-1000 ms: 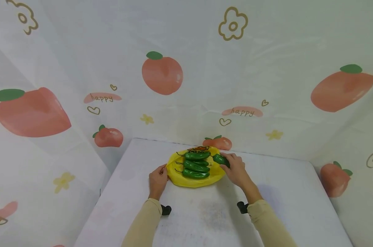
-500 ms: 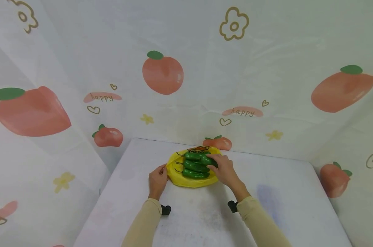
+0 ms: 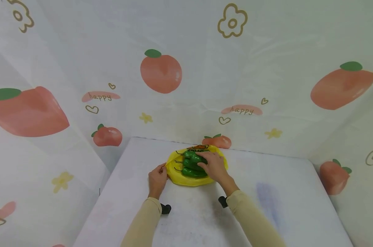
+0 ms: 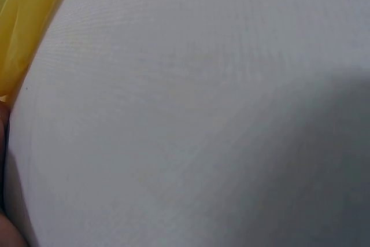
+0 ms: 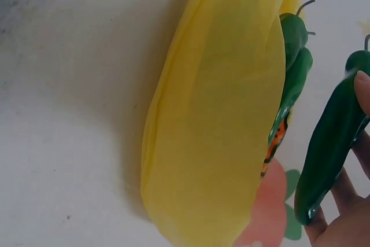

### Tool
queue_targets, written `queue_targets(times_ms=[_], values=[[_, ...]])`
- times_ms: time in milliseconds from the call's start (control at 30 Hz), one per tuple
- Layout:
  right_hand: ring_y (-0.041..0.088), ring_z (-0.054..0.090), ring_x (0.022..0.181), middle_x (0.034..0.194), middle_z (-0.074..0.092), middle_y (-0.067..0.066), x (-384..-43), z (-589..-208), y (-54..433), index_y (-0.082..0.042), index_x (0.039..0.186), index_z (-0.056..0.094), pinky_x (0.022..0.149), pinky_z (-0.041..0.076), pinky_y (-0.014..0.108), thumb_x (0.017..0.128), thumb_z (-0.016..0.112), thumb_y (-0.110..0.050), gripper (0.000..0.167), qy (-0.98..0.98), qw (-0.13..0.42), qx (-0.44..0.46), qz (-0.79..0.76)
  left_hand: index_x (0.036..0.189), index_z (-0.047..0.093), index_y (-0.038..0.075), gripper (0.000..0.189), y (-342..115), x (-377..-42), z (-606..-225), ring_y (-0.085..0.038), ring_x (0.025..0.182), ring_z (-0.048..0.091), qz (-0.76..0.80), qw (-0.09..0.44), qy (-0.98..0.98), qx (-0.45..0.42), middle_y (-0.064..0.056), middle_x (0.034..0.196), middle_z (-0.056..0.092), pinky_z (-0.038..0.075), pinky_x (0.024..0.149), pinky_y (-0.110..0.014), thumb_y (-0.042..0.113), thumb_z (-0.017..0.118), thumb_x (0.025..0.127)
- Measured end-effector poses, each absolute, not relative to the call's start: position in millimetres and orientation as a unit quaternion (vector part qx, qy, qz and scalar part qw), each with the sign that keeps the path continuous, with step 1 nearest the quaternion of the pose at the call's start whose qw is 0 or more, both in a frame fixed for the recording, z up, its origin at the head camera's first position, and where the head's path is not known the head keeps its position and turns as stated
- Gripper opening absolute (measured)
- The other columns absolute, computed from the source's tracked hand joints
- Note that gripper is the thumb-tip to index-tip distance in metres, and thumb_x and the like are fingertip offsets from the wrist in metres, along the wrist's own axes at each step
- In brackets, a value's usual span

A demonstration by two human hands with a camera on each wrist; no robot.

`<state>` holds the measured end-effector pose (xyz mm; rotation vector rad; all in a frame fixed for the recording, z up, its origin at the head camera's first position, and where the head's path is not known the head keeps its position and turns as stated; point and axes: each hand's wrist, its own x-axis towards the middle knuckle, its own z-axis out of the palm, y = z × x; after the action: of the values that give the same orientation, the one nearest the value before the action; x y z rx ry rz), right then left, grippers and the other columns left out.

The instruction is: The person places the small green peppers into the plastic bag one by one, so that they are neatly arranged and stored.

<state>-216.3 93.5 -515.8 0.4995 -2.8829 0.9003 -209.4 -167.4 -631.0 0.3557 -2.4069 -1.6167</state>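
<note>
A yellow plastic bag (image 3: 186, 181) lies on the white table with its mouth open and dark print at its far edge. Several long green chili peppers (image 3: 193, 173) with thin stems lie in it side by side. My left hand (image 3: 157, 179) pinches the left rim of the bag; only a bit of fingers and yellow film (image 4: 26, 24) enters the left wrist view. Above the other peppers, my right hand (image 3: 215, 167) grips one more green chili pepper (image 5: 330, 143) between thumb and fingers. In the right wrist view the bag's side hides most of the peppers inside.
The white tabletop (image 3: 199, 219) carries a faint bluish smudge (image 3: 267, 202) to the right. A printed cloth backdrop (image 3: 186, 116) with peaches and flowers rises behind the table's far edge. Black straps (image 3: 166, 209) show at both wrists.
My right hand has moved left with the chili pepper, from the bag's right rim to over the peppers inside. My left hand keeps its pinch on the bag. The head view shifted slightly.
</note>
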Motion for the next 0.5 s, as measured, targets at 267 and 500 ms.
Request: queue_targets(times_ms=[267, 500], values=[[0.036, 0.055, 0.123, 0.142, 0.064, 0.002, -225.3, -519.3, 81.1, -0.025, 0.14, 0.063, 0.096, 0.039, 0.056, 0.095, 0.072, -0.028, 0.046, -0.944, 0.028, 0.163, 0.286, 0.121, 0.076, 0.013, 0.029, -166.9, -211.5, -633.7, -0.011, 0.063, 0.066, -0.556, 0.116, -0.815, 0.114, -0.008, 0.092, 0.079, 0.056, 0.057, -0.021, 0.023, 0.059, 0.101], [0.035, 0.054, 0.121, 0.141, 0.064, 0.003, -231.0, -523.5, 69.7, -0.025, 0.14, 0.063, 0.097, 0.039, 0.057, 0.095, 0.072, -0.027, 0.046, -0.945, 0.02, 0.163, 0.282, 0.122, 0.076, 0.013, 0.029, -167.8, -211.5, -634.8, -0.012, 0.062, 0.065, -0.55, 0.113, -0.819, 0.117, -0.008, 0.091, 0.078, 0.055, 0.057, -0.02, 0.024, 0.058, 0.101]])
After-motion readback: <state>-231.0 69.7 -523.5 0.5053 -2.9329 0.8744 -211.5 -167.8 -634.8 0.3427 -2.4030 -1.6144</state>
